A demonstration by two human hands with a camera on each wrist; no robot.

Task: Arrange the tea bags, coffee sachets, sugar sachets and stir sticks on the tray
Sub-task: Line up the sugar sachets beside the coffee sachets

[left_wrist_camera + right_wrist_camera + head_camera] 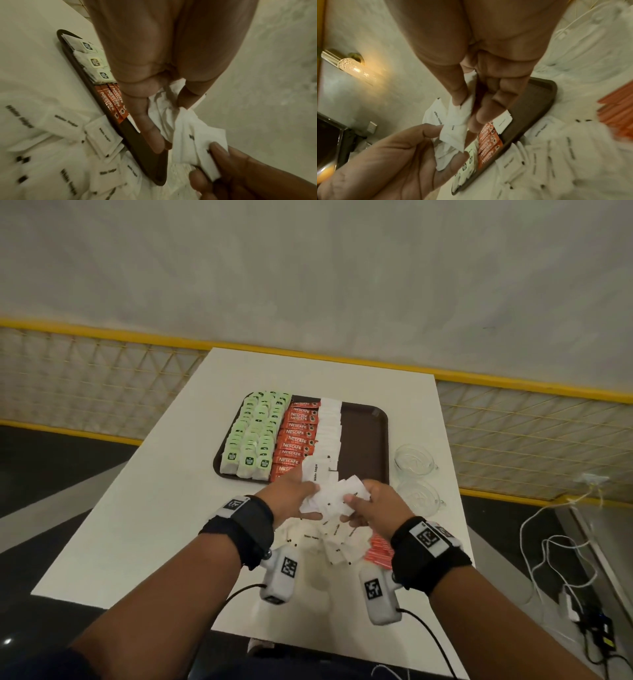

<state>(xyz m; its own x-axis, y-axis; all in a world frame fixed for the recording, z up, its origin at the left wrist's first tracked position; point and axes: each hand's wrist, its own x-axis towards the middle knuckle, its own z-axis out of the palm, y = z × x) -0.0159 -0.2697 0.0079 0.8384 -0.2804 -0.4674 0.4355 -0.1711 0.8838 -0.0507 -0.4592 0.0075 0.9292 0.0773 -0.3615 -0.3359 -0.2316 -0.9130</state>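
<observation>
While both hands, left (297, 490) and right (376, 506), pinch one loose bunch of sugar sachets (337, 494) just short of the tray (366, 436): slack grip; sachets may spill onto rows beyond.

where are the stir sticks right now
In the head view the orange stir sticks lie on the table, off the tray, just beyond the right wrist and beside the loose sugar sachets.

Left hand (295, 495), right hand (376, 506) close together, fingers curled, pinching.
</observation>
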